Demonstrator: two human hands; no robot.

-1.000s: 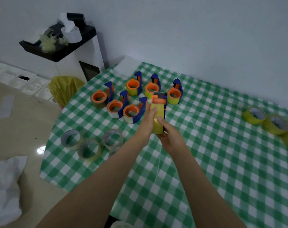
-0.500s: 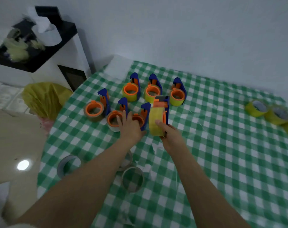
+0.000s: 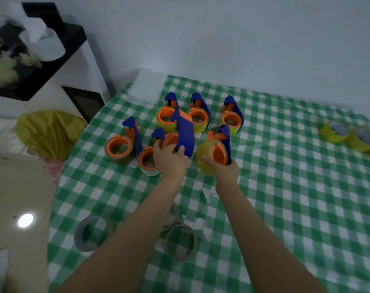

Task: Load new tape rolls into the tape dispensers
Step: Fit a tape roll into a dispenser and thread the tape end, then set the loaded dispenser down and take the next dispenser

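Left grip [image 3: 169,159]: clasping a blue dispenser [image 3: 185,134], raised, long axis upright. Right grip [image 3: 225,171]: clasping a loaded dispenser [image 3: 219,152], just beside it, near the surface [image 3: 285,197]. Fresh yellow rolls [image 3: 336,132]: far right, nearer the right grip.

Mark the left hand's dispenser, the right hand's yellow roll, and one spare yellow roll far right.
blue dispenser [image 3: 185,132]: head view, blue side plate.
held yellow roll [image 3: 204,154]: head view, outer tape face.
spare yellow roll [image 3: 328,135]: head view, yellow outer wall.
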